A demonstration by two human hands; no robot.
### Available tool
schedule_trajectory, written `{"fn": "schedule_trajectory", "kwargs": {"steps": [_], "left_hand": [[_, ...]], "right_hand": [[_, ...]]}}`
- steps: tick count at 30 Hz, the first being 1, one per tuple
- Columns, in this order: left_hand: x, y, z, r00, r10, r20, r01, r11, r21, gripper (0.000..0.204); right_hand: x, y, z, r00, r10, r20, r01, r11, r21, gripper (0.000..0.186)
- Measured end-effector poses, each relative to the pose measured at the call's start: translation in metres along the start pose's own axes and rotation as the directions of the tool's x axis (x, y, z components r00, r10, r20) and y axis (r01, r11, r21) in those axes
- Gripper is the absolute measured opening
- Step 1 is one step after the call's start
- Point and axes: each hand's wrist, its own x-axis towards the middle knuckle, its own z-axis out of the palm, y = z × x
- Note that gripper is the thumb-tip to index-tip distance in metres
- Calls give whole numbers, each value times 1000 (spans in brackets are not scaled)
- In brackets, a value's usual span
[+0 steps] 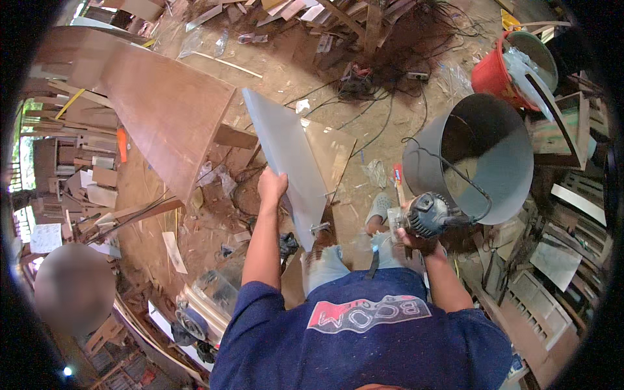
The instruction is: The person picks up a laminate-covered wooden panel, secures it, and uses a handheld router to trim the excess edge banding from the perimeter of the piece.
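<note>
The left hand (272, 184) grips the edge of the grey panel (286, 162), held upright above the floor. The right hand (416, 239) is closed around the power tool (426, 214), clear of the panel; no cut or trimming is visible yet.

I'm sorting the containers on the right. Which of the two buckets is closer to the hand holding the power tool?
The large grey bucket, just beyond the right hand and its power tool. The red bucket sits farther off, behind it.

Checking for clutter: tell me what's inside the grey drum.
Inside the grey drum, only its bare curved wall and a lit patch show. The black cord crosses its mouth. Its bottom is hidden by the near rim.
</note>
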Motion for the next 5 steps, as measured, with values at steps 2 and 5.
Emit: {"fn": "schedule_trajectory", "kwargs": {"steps": [2, 5], "left_hand": [[15, -3, 11, 1000, 11, 19, -11, 999, 37, 37], [23, -28, 28, 998, 48, -30, -45, 995, 87, 38]], "right_hand": [[-4, -12, 13, 998, -61, 16, 62, 995, -81, 67], [-17, -33, 49, 996, 79, 28, -81, 994, 79, 75]]}}
